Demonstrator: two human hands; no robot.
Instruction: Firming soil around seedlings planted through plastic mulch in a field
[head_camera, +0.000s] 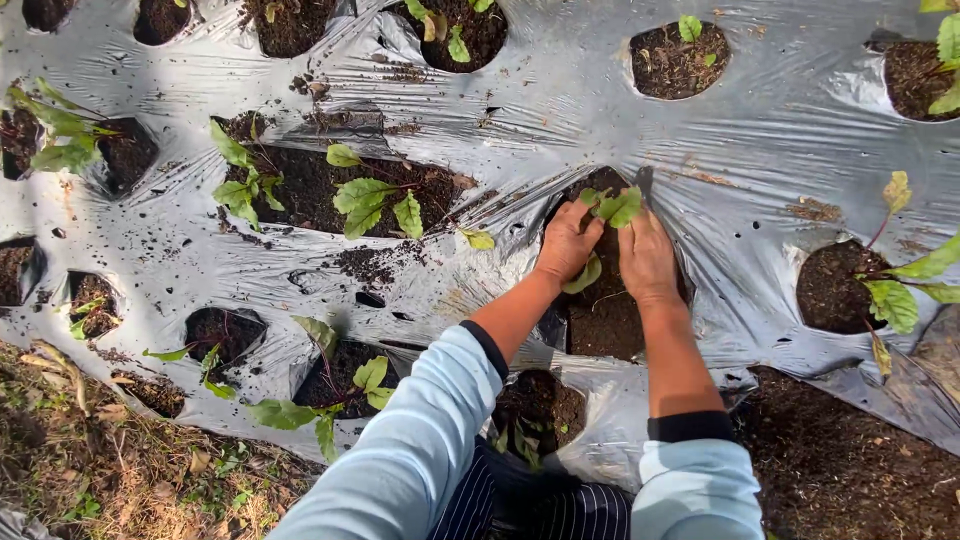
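hands: left (566, 243), right (648, 258) | one seedling (612, 205) pressed between | soil hole (603, 318)

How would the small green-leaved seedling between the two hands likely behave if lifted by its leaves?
The small green-leaved seedling looks floppy and light: its leaves are thin. It probably tears easily, since neighbouring plants show slender reddish stalks. The left hand and right hand press dark loose soil, which would likely crumble away.
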